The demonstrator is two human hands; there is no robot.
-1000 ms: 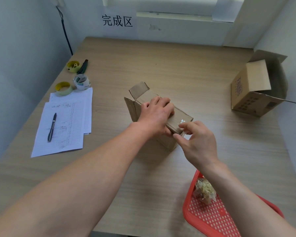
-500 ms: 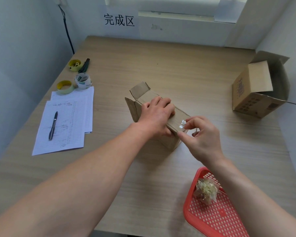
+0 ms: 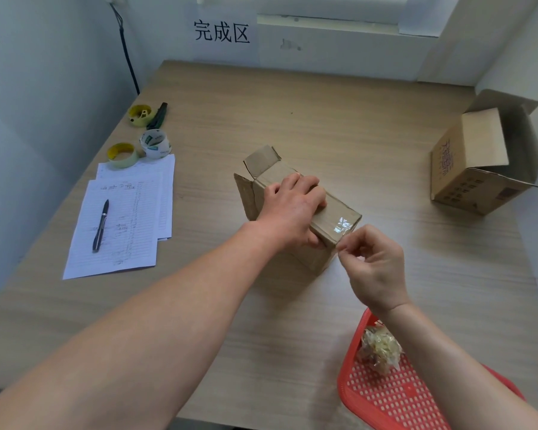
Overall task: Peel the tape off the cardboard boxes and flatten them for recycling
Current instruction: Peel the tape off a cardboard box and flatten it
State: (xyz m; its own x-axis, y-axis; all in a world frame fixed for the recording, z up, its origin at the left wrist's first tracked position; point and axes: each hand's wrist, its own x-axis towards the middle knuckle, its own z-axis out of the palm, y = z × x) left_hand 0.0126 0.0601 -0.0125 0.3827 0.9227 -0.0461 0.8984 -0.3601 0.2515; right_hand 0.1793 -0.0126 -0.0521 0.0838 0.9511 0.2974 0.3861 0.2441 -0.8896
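Head view: left grip (image 3: 292,209) presses the cardboard box (image 3: 333,234); right grip (image 3: 375,268) pinches its clear tape (image 3: 342,226).

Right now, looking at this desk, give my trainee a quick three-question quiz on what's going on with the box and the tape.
1. True or false: the left hand rests on top of the small box.
2. What does the right hand pinch? A) the pen B) a tape end at the box's near corner C) the basket
3. Fill in: the wad of peeled tape lies in the red ____.

Key: 1 true. 2 B. 3 basket.
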